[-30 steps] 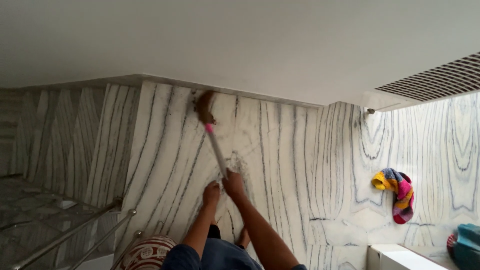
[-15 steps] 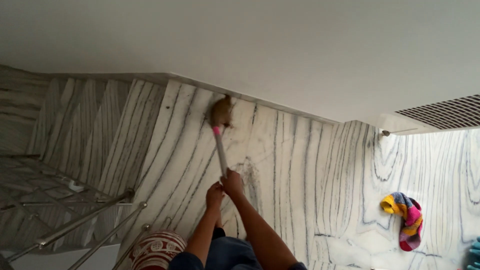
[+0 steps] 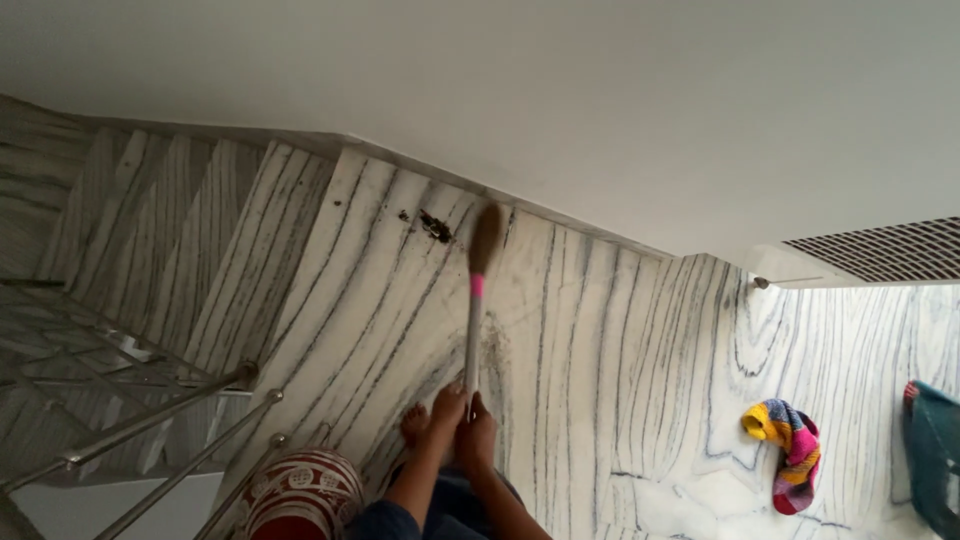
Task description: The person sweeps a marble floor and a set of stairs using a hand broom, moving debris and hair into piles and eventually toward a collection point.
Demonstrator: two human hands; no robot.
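Both my hands grip the lower end of a broom's white handle (image 3: 471, 350). My left hand (image 3: 446, 408) is a little higher, and my right hand (image 3: 478, 436) sits just below and beside it. The handle runs up to a pink collar and a brown brush head (image 3: 485, 236), which rests on the white marble floor (image 3: 600, 360) with dark veins, close to the white wall (image 3: 520, 90). A small pile of dark dirt (image 3: 434, 226) lies just left of the brush head. My bare toes (image 3: 413, 422) show left of my hands.
Metal stair rails (image 3: 150, 425) and marble steps (image 3: 150, 250) going down lie at the left. A red and white patterned cloth (image 3: 300, 495) is at the bottom. A striped, many-coloured cloth (image 3: 790, 452) and a teal thing (image 3: 935, 450) lie at the right, below a vent grille (image 3: 880, 255).
The brush head has swung right along the wall's foot, leaving a small dirt pile uncovered at its left. My hands have drawn together and lower in the view.
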